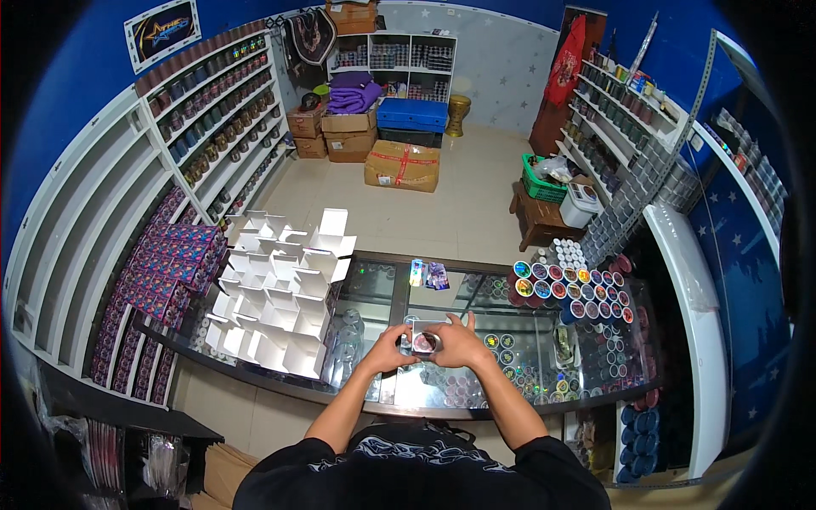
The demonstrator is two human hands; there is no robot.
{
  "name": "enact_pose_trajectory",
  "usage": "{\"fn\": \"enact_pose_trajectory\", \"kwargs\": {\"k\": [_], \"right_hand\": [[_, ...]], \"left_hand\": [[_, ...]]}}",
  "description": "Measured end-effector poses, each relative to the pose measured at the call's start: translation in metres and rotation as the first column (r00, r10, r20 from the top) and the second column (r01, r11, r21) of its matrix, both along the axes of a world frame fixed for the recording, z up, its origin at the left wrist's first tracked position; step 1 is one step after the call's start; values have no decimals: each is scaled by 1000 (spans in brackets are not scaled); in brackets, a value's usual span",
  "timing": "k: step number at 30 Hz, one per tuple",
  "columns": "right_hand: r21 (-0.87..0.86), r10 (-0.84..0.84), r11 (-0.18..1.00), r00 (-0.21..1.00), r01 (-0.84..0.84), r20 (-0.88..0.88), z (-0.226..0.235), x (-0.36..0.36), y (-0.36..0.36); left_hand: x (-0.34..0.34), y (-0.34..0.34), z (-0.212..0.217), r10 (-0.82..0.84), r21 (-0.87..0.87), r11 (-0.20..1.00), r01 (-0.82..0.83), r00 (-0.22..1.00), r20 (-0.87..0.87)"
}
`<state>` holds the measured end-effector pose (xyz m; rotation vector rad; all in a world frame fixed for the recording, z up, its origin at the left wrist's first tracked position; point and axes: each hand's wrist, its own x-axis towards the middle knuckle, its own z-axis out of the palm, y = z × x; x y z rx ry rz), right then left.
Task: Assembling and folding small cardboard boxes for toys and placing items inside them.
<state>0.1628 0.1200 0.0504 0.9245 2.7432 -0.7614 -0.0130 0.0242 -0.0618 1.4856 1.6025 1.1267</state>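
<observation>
Over the glass counter, both my hands close around one small jar with a round reddish end. A pale, squarish edge shows just above it, and I cannot make out whether that is part of a box. My left hand grips the left side with curled fingers. On the opposite side, my right hand pinches it, with some fingers raised. Many open white cardboard boxes stand left of my hands. Rows of jars with colourful round lids stand to the right.
Small shiny packets lie at the counter's far edge. Clear plastic sits beside the white boxes. Stacked purple printed boxes fill the left. A taped carton rests on the floor beyond, and shelves of jars line the wall.
</observation>
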Motion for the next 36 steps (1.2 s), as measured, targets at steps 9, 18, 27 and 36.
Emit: {"fn": "enact_pose_trajectory", "kwargs": {"k": [9,18,27,36], "right_hand": [[-6,-8,1000,998,8,-66,0,-4,12],[179,88,978,992,-102,89,-5,-17,15],[126,145,980,986,-154,80,-9,-18,21],[42,106,993,993,-108,44,-12,-15,26]], "left_hand": [[0,0,3,-13,-4,1000,13,1000,-4],[0,0,1,0,34,999,0,1000,-11],[0,2,-3,-26,45,999,27,1000,-8],[3,2,0,-15,51,999,15,1000,1]]}}
